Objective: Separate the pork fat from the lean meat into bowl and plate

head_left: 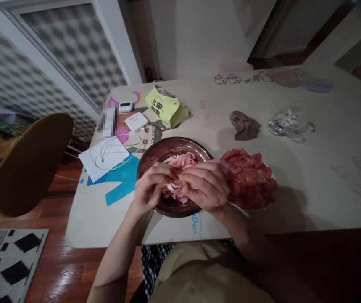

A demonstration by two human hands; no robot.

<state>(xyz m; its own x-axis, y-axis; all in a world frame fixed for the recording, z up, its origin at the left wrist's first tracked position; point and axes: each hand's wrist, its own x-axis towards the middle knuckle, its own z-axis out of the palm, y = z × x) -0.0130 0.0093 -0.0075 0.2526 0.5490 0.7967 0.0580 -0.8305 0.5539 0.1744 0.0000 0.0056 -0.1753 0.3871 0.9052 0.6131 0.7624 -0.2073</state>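
Note:
A round metal bowl (142,158) stands at the table's front edge, with pale pink, white-streaked slices of raw meat (182,160) heaped inside. Over it, my left hand (155,183) is closed, its fingertips pinching a piece of raw meat (174,185). My right hand (207,183) comes in from the other side, fingers bent and pinching the same piece; the fingers partly hide it. Just right of the bowl, a plate (273,176) carries a high pile of darker red raw meat (249,179), close beside my right hand.
Behind the bowl stands a yellow-green packet (166,107). White devices (136,121), a cable and a white sheet (103,158) lie to the left. A brown cloth (245,125) and a clear plastic item (290,125) lie back right. A wooden chair (32,164) stands at left.

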